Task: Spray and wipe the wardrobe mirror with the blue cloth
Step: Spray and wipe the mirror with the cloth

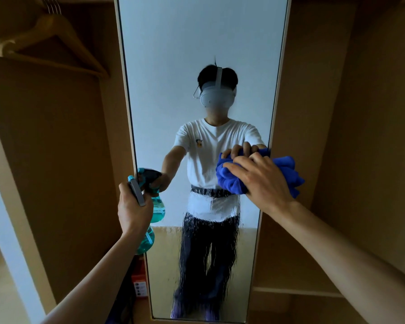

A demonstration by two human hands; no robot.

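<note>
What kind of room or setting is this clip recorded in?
Most likely a bedroom or hotel-room wardrobe: a tall mirror set between wooden closet compartments, wooden coat hangers on the left, and a shelf at lower right.

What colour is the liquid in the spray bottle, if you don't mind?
Teal-blue, in the spray bottle, seen in the head view.

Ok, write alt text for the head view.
A person's right hand presses a bunched blue cloth against a tall wardrobe mirror, above streaks of running spray. The left hand grips a teal spray bottle at the mirror's left edge.
</note>
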